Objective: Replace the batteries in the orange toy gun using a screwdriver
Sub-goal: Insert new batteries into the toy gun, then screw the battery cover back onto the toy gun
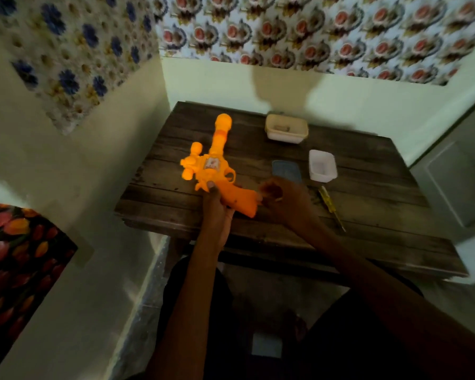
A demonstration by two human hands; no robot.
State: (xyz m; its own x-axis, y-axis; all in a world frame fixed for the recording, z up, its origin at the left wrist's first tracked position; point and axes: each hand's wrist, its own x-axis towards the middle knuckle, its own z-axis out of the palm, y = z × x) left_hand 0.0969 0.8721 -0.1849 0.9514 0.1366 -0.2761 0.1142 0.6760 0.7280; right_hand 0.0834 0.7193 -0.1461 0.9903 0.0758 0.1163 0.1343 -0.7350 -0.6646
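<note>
Orange toy gun (212,169) in grip of left hand (217,208); right hand (287,204) grip unclear; screwdriver (331,207), tubs (322,166) nearby.

Toy gun (211,165): one, by the tabletop's left edge. Screwdriver (331,207): one, toward the near edge. Tubs: two, a cream tub (285,137) at the far edge and a white tub (322,175) mid-table. Blue lid (285,171): one, just beside the white tub. Hands: two, left hand (217,204) and right hand (283,201).

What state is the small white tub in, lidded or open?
Open: the white tub shows its inside, and a blue lid lies flat beside it.
</note>
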